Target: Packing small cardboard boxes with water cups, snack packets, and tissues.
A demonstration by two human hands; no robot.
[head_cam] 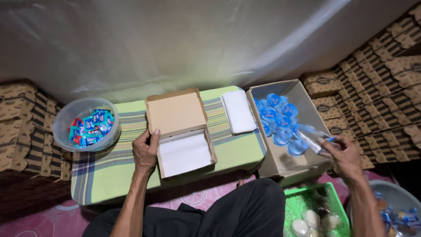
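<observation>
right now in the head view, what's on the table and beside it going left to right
clear bowl of wrapped sweets → left hand on the edge of the open cardboard box lined with white paper → stack of white paper → large carton of blue-lidded cups → right hand holding a cup

Head view, close, looking steeply down
</observation>
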